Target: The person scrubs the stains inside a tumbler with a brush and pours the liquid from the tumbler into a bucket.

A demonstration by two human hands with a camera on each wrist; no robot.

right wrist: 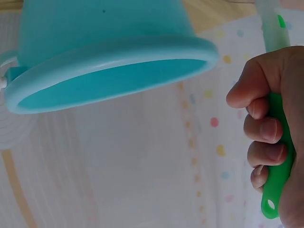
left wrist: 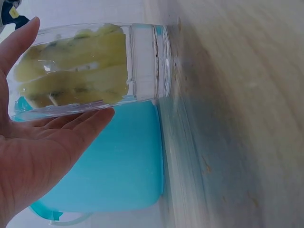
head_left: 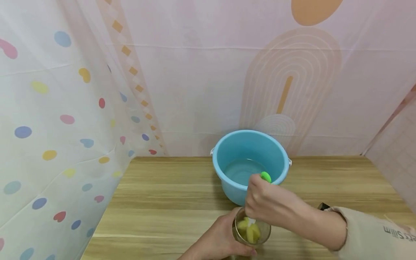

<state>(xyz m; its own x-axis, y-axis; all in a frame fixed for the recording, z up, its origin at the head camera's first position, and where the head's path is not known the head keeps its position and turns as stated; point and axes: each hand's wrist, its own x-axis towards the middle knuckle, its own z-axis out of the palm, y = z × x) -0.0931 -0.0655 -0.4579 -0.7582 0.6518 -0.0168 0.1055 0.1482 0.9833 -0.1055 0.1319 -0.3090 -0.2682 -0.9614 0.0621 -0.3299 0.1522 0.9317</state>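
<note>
My left hand (head_left: 217, 236) grips a clear drinking glass (left wrist: 147, 59) from the side, thumb on one side and fingers on the other. The glass stands upright on the table, near its front. My right hand (head_left: 269, 202) is wrapped around the green handle (right wrist: 280, 173) of a cup brush above the glass. The brush's white neck (right wrist: 270, 28) points down into it. Inside, the yellow sponge-like head (head_left: 250, 231) fills much of the glass, pressed against its wall. The bottom of the handle's grip is partly hidden by my right hand in the head view.
A light blue bucket (head_left: 230, 187) stands just behind the glass, with what looks like water (head_left: 243, 171) in its bottom. The wood-patterned table (head_left: 156, 202) extends to both sides. Patterned curtains (head_left: 195, 83) hang behind and to the left.
</note>
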